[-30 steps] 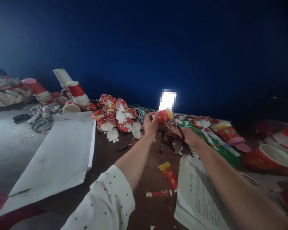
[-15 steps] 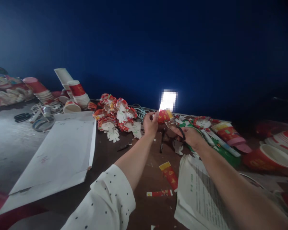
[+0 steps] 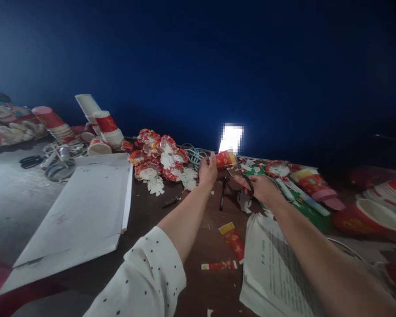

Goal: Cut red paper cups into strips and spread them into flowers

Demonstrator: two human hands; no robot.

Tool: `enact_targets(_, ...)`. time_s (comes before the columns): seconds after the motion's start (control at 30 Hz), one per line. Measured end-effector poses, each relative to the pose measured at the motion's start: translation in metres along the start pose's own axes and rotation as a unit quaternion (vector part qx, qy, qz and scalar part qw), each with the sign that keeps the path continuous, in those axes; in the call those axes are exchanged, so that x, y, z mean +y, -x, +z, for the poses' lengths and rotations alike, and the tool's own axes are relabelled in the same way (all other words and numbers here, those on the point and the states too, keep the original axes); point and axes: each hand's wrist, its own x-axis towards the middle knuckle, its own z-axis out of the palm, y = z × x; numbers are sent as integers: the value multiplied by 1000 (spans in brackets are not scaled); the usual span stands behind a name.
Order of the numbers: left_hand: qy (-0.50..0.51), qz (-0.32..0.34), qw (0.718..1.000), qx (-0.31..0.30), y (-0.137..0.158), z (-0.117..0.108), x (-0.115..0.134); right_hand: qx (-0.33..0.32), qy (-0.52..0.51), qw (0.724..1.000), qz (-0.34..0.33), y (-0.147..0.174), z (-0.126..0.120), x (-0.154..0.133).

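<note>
My left hand [image 3: 208,171] pinches the left end of a red and yellow paper piece [image 3: 224,159], which looks cut from a paper cup. In my right hand [image 3: 259,187] is a pair of scissors [image 3: 248,179], my fingers closed round the dark handles. The blades point up toward the yellow end of the paper piece; whether they touch it I cannot tell. A black pen [image 3: 222,193] lies on the table below, between my hands. Nearer to me are a red and yellow cut strip [image 3: 232,240] and a thin red strip [image 3: 219,266].
Several red and white paper crafts [image 3: 167,154] are heaped left of my hands. A large white board [image 3: 82,202] lies further left, with stacked paper cups [image 3: 108,125] behind. An open book [image 3: 273,264] sits under my right forearm; a bright screen [image 3: 231,138] stands at the back.
The paper piece has turned slightly, and my left fingers have shifted a little on it. My right hand with the scissors has moved slightly left.
</note>
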Motion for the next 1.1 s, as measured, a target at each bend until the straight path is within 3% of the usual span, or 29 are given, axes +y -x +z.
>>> enact_targets(0.1,23,-76,996,-27,0,-1,1,-8,5,1000,-10,-1,1,3)
enact_targets(0.17,32,-83,996,-25,0,-2,3,-10,9,1000,-12,-1,1,4)
enact_targets(0.5,-4,2,1000,-21,13,-5,22,20,-73,997,17,-4,7,12)
enact_targets(0.83,-19,88,996,7,4,-5,11,41,-37,998,2,1,5,1)
enact_targets(1.1,-36,109,993,-16,4,-5,7,23,-98,994,29,-2,4,4)
